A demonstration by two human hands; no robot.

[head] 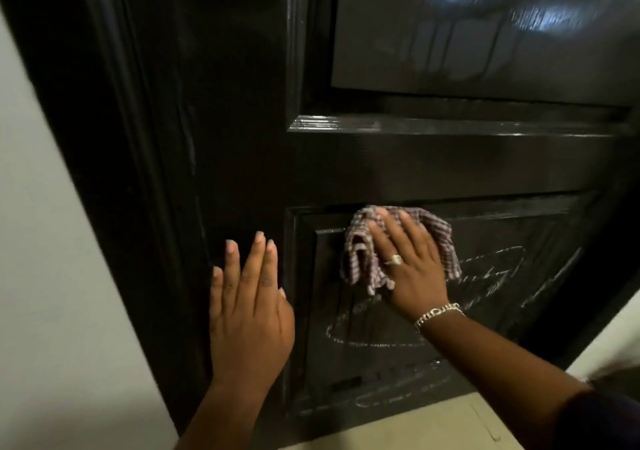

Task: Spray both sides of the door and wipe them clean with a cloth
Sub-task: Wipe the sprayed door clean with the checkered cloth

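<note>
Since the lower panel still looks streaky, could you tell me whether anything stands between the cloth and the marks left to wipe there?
Nothing visible does. The right hand presses the checked cloth flat on the door's lower panel, and the streaks lie bare below and right of it. The left hand rests flat on the door's edge, off the panel.

Single head view, close, tilted, looking down at door [450, 162], upper panel perhaps motion-blurred

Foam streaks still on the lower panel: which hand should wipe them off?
Right hand: it already presses the checked cloth on the lower panel, beside the streaks. Left hand lies bare against the door.
</note>
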